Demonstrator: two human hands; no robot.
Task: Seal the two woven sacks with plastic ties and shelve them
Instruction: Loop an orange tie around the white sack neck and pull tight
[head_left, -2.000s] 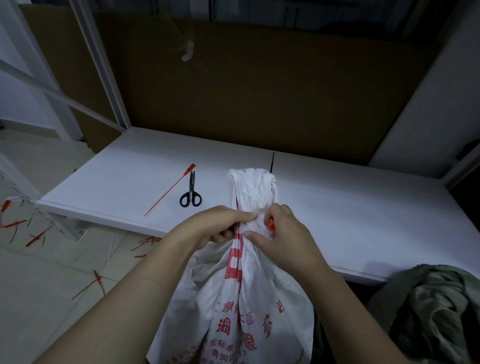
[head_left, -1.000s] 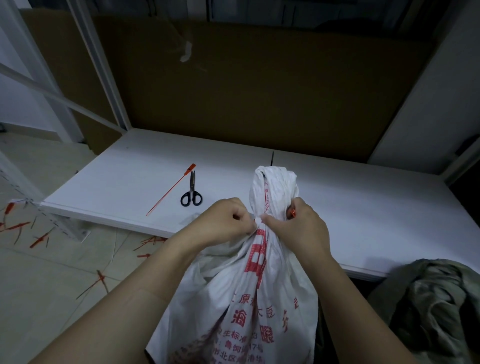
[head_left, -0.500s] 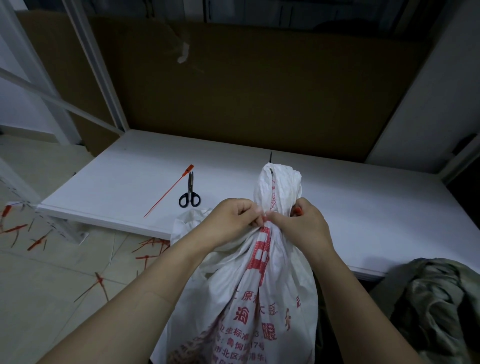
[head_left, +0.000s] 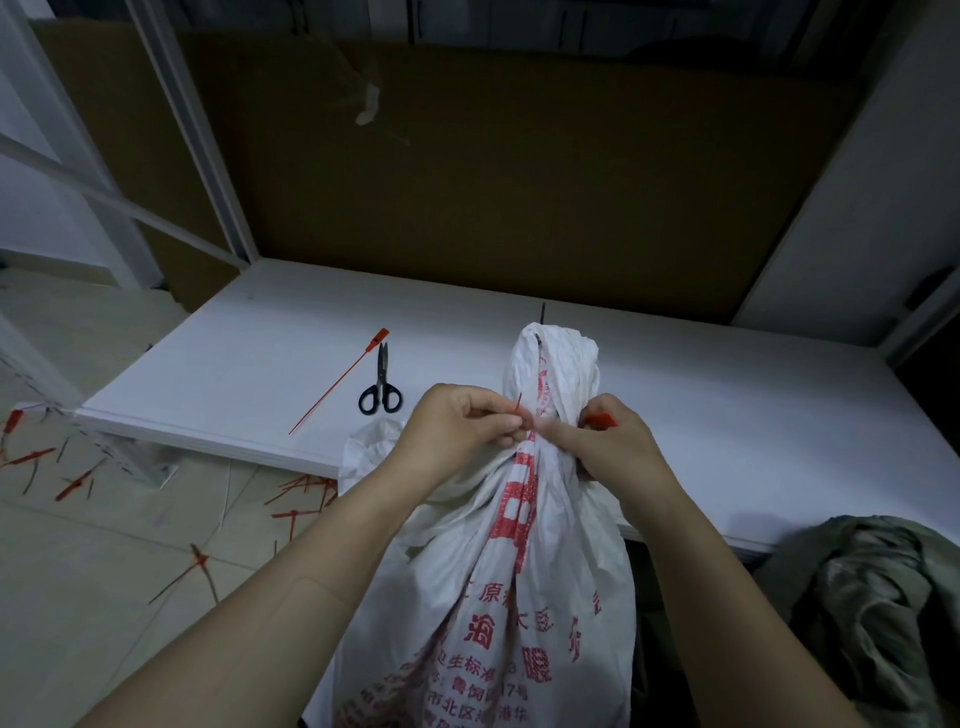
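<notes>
Woven sack (head_left: 519, 597) (red Chinese print), left hand (head_left: 457, 426) pinching its tie (head_left: 597, 419).

Left hand (head_left: 457, 426), right hand (head_left: 609, 446) on tie (head_left: 597, 419)

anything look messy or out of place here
Yes: red tie pieces litter the floor left of the white shelf board, scattered at all angles. The scissors and spare tie on the board lie neatly; the sack looks intact.
</notes>
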